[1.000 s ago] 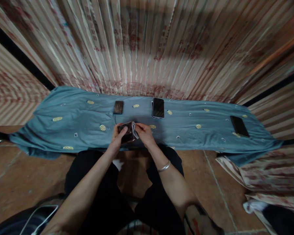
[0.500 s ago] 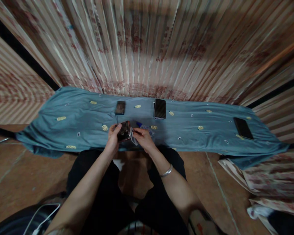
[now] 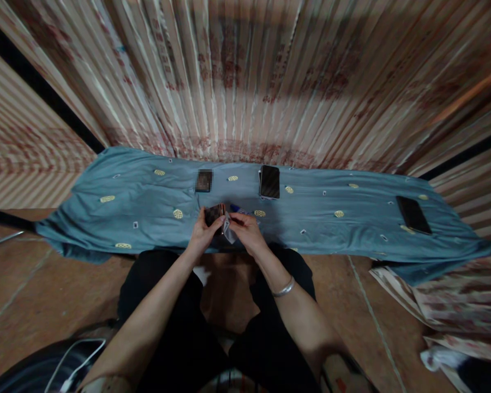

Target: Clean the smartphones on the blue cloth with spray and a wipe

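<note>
Two bare hands meet at the near edge of a long teal cloth with yellow oval motifs (image 3: 126,202) that covers a low surface in front of striped, pleated curtains (image 3: 245,82). Going from left to right: a white cable (image 3: 71,363) loops over a dark object at the bottom left corner of the view; a small dark square item, blurred out (image 3: 203,180), lies toward the far edge of the cloth just left of centre; the left hand (image 3: 202,233) has its fingers curled closed around a small dark reddish rectangular device, probably a phone (image 3: 214,213), held tilted just above the near edge; the right hand (image 3: 247,232), with a silver bangle (image 3: 283,287) on the wrist, pinches a small pale grey wipe or cloth (image 3: 229,232) between thumb and fingertips, pressed against the right side of that device. A blue-tipped item (image 3: 236,208) lies on the cloth just behind the hands, too small to identify. Further right, a black smartphone lying flat (image 3: 269,182) sits near the far edge, and another black smartphone (image 3: 413,214) rests well apart toward the right end.

Judging by the grip, the step in hand is wiping the held device, with the wipe at its edge. The next stroke seems to call for a steady left-hand hold while the wipe slides across the face
</note>
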Action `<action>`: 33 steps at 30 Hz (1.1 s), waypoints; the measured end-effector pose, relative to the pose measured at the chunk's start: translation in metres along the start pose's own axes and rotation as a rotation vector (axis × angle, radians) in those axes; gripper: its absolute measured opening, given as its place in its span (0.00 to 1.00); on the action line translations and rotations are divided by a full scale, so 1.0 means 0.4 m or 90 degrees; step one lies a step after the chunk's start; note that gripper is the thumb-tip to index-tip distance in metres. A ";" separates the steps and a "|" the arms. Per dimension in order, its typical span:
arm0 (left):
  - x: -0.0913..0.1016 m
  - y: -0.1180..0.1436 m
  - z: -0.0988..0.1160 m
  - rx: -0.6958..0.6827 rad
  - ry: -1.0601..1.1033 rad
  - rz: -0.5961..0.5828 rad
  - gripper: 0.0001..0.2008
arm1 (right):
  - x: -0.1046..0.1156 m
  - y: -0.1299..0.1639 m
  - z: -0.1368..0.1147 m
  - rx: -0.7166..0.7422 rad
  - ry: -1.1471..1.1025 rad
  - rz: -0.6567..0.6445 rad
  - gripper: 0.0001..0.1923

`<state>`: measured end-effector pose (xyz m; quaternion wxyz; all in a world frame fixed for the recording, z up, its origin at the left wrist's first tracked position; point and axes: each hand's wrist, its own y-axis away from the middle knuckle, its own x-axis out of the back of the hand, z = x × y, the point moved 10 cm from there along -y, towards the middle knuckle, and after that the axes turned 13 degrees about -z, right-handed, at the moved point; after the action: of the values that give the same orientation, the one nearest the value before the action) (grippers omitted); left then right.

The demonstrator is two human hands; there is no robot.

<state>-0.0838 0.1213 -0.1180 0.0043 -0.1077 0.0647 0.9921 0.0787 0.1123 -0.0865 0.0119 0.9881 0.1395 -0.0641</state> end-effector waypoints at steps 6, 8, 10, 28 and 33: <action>-0.049 0.034 -0.005 0.065 0.082 -0.037 0.26 | -0.008 0.012 -0.034 0.049 0.143 -0.008 0.11; -0.069 0.048 0.001 0.079 0.136 -0.054 0.24 | -0.019 0.016 -0.049 0.067 0.189 -0.016 0.13; -0.084 0.056 0.007 0.091 0.193 -0.067 0.21 | -0.032 0.021 -0.066 0.096 0.237 -0.021 0.15; -0.085 0.068 -0.001 0.115 0.240 -0.041 0.14 | -0.143 0.066 -0.146 0.261 0.587 -0.091 0.27; -0.103 0.074 0.014 0.127 0.296 -0.057 0.12 | -0.129 0.050 -0.143 0.225 0.632 -0.064 0.27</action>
<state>-0.0456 0.0928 -0.0999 0.0437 -0.3345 0.1564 0.9283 0.0420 0.0814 -0.0229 -0.2257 0.8786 0.1623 0.3883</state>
